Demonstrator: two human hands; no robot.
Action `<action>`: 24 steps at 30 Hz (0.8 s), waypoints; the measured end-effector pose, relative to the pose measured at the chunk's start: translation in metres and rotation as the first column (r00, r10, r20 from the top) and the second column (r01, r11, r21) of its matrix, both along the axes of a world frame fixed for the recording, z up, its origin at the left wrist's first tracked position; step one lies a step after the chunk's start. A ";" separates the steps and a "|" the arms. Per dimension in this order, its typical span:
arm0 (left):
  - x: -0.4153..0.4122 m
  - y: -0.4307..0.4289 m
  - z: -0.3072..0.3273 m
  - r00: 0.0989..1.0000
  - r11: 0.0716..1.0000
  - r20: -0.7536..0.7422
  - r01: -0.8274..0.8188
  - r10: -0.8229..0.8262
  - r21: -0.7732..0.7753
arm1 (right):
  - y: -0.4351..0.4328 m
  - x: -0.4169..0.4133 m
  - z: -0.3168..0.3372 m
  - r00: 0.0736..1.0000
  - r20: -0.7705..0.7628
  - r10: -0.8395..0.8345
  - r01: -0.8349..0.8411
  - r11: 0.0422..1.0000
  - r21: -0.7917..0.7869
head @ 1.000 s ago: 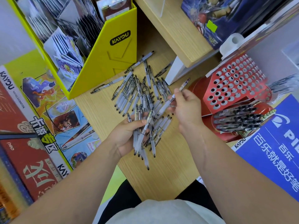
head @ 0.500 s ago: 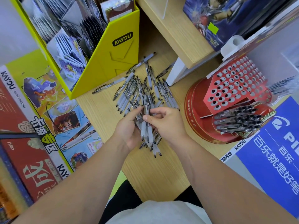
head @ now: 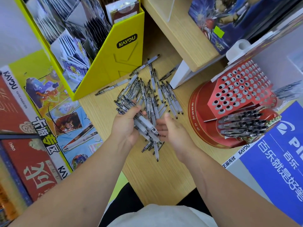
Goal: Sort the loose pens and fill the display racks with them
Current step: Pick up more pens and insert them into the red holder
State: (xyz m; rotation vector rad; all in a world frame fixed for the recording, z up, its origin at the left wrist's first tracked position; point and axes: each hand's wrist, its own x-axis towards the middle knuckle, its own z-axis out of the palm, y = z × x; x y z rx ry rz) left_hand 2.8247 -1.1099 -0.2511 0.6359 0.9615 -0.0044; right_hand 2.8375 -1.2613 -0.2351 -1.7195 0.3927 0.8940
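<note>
A person stands over a wooden counter (head: 155,181), seen from above. The left hand (head: 125,128) grips a bundle of pens (head: 145,124), fingers curled round the barrels, tips pointing toward the body. The right hand (head: 172,131) lies open just beside the tips, palm up, holding nothing. More loose pens (head: 154,92) lie scattered on the counter beyond both hands. The step appears to be squaring the bundle: it would go best by keeping a firm left grip, tapping the tips level against the open palm, and turning any reversed pen before loading. To the right, a red display rack (head: 200,112) has a perforated panel (head: 237,86) whose holes look unfilled, while its lower tier holds dark-capped pens (head: 242,124). To the left, a yellow box (head: 118,66) holds upright card packs (head: 68,46).
</note>
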 end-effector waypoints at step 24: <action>-0.014 0.008 -0.002 0.980 0.974 -0.081 0.193 -0.184 0.115 | 0.018 0.017 0.008 0.942 0.256 0.216 -0.130 0.941 -0.312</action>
